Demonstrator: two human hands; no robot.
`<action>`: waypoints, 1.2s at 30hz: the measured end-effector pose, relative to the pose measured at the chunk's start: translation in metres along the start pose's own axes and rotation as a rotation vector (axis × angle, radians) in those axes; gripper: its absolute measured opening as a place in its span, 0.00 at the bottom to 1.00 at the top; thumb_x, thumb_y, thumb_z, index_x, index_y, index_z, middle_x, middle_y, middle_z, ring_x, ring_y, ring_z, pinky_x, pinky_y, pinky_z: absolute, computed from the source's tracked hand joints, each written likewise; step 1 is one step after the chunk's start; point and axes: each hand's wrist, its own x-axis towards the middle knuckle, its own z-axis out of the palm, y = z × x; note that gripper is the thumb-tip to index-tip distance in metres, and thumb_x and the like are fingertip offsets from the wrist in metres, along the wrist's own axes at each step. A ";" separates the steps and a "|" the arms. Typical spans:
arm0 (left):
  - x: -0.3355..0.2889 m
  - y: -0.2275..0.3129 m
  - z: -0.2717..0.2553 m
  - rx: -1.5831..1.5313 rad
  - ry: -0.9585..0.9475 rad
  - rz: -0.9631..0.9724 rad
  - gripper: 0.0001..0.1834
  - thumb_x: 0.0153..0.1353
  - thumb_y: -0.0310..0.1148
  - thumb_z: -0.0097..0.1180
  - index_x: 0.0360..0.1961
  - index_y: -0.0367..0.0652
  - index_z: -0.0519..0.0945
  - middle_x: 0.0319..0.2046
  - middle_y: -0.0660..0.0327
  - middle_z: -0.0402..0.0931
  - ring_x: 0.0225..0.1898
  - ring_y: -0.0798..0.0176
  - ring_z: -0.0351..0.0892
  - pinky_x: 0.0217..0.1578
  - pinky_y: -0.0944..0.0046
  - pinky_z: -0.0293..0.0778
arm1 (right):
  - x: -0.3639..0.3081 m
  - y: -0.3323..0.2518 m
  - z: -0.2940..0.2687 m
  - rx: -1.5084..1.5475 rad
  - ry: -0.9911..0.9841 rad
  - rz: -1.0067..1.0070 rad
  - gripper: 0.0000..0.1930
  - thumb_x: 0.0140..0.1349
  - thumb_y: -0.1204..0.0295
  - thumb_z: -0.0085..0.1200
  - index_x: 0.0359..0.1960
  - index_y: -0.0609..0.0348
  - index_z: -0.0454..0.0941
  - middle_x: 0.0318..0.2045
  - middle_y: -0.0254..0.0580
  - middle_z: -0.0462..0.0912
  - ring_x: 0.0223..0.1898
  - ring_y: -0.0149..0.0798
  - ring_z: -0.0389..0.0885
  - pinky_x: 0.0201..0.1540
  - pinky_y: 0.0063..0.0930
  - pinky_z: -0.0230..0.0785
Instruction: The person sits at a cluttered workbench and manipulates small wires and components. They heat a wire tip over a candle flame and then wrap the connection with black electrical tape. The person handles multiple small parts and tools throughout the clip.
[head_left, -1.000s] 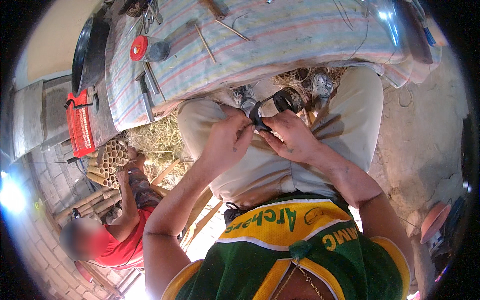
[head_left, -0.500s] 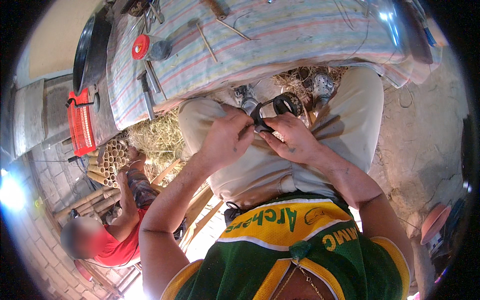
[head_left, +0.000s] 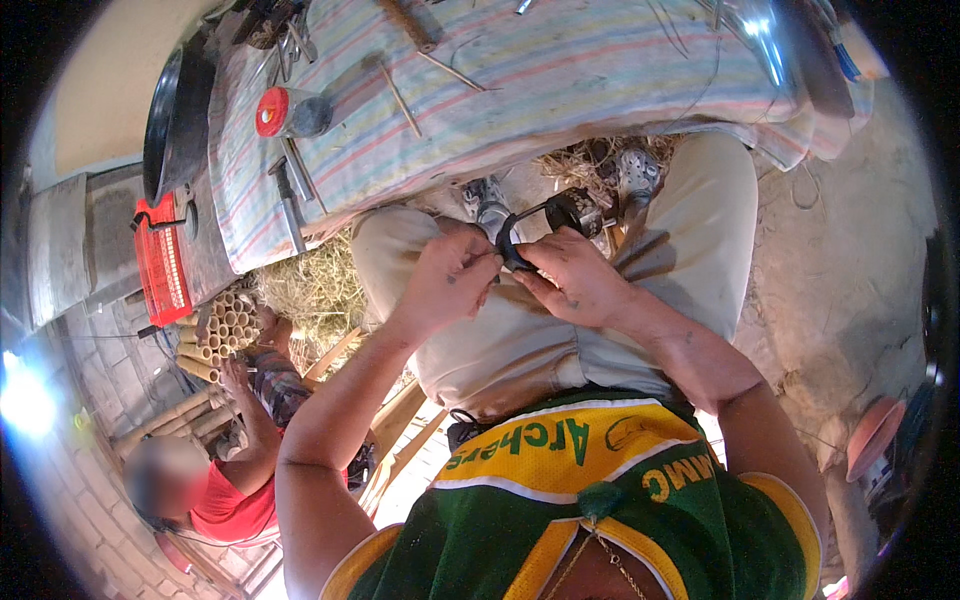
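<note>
Above my lap, my right hand [head_left: 578, 278] is closed on a black band [head_left: 511, 247], thumb and fingers pressed together on it. Close beside it, my left hand [head_left: 455, 275] is pinched at the band's left side; its fingertips partly cover what they grip. From the band a thin dark strip runs up to a black ring-shaped roll [head_left: 563, 211] just beyond my right knuckles. Whether roll and band are one piece I cannot tell. Both forearms rest over my light trousers [head_left: 500, 345].
Ahead stands a table with a striped cloth [head_left: 450, 120], bearing a red-lidded jar [head_left: 290, 112], a hammer [head_left: 287, 205] and thin sticks. To the left are a red basket [head_left: 162, 262], bamboo tubes [head_left: 232, 322] and a seated person in a red shirt [head_left: 228, 500]. Straw [head_left: 315, 290] covers the floor.
My left fingers have come slightly away from the black band's edge. My right hand has shifted slightly left with the band. The seated person's hand has moved lower by the bamboo tubes.
</note>
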 end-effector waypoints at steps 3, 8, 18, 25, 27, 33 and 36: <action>-0.004 0.002 0.003 0.077 0.115 0.158 0.07 0.59 0.28 0.54 0.30 0.32 0.76 0.21 0.51 0.76 0.23 0.57 0.78 0.25 0.60 0.72 | 0.004 -0.002 -0.003 0.007 -0.018 0.036 0.09 0.58 0.72 0.55 0.39 0.62 0.76 0.29 0.52 0.80 0.35 0.58 0.79 0.38 0.49 0.68; -0.004 0.004 0.003 0.304 0.183 0.402 0.06 0.59 0.27 0.53 0.32 0.33 0.76 0.25 0.47 0.76 0.28 0.44 0.77 0.31 0.53 0.73 | 0.008 -0.008 -0.008 0.095 0.014 0.106 0.11 0.61 0.69 0.55 0.41 0.62 0.78 0.32 0.55 0.82 0.36 0.60 0.80 0.38 0.49 0.71; 0.005 -0.002 -0.004 0.510 0.093 0.527 0.07 0.60 0.28 0.52 0.36 0.34 0.75 0.31 0.45 0.76 0.36 0.40 0.77 0.36 0.47 0.73 | 0.005 -0.006 -0.007 0.230 -0.020 0.208 0.12 0.61 0.70 0.58 0.43 0.63 0.79 0.36 0.56 0.82 0.39 0.59 0.81 0.39 0.44 0.74; 0.008 0.000 0.001 0.989 0.033 0.682 0.05 0.54 0.26 0.52 0.31 0.36 0.71 0.29 0.49 0.69 0.32 0.44 0.74 0.32 0.51 0.76 | 0.005 -0.003 -0.013 0.167 -0.035 0.180 0.12 0.61 0.71 0.57 0.43 0.63 0.78 0.35 0.56 0.82 0.39 0.58 0.82 0.38 0.44 0.74; 0.006 0.001 0.004 1.044 0.053 0.733 0.05 0.53 0.26 0.52 0.30 0.37 0.70 0.28 0.50 0.68 0.32 0.47 0.74 0.30 0.53 0.77 | 0.004 -0.003 -0.014 0.172 -0.025 0.178 0.11 0.61 0.71 0.57 0.43 0.63 0.78 0.36 0.56 0.83 0.39 0.58 0.82 0.38 0.43 0.74; 0.003 0.013 -0.002 0.853 0.058 0.622 0.09 0.57 0.27 0.53 0.37 0.35 0.74 0.33 0.49 0.74 0.37 0.46 0.77 0.36 0.50 0.77 | 0.004 -0.005 -0.015 0.331 -0.012 0.239 0.12 0.61 0.70 0.58 0.43 0.63 0.78 0.36 0.55 0.83 0.38 0.55 0.83 0.39 0.39 0.74; 0.001 0.024 -0.019 0.653 -0.001 0.454 0.12 0.59 0.31 0.55 0.43 0.36 0.76 0.38 0.49 0.76 0.41 0.44 0.78 0.41 0.50 0.75 | 0.005 -0.005 -0.016 0.333 0.001 0.238 0.13 0.61 0.68 0.59 0.43 0.63 0.78 0.36 0.54 0.83 0.38 0.54 0.83 0.39 0.38 0.73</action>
